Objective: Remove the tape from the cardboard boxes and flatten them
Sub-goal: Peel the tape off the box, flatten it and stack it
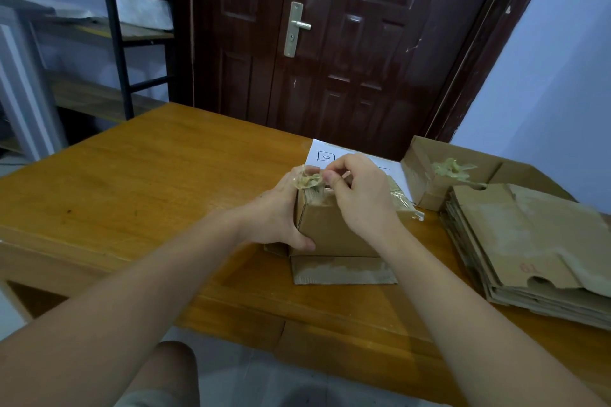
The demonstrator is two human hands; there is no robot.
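Observation:
A small cardboard box (334,231) stands on the wooden table (148,182), its lower flap (342,271) lying open toward me. My left hand (281,211) grips the box's left side, thumb on the front face, with a crumpled wad of clear tape (309,180) stuck at its fingertips. My right hand (360,192) is over the box top, thumb and fingers pinching tape near that wad. More tape (401,200) clings to the box's right top side.
A stack of flattened boxes (529,248) lies at the right. Behind it an open box (463,172) holds a ball of removed tape (451,167). A white paper (322,154) lies behind the box. A dark door and a metal shelf stand beyond the table.

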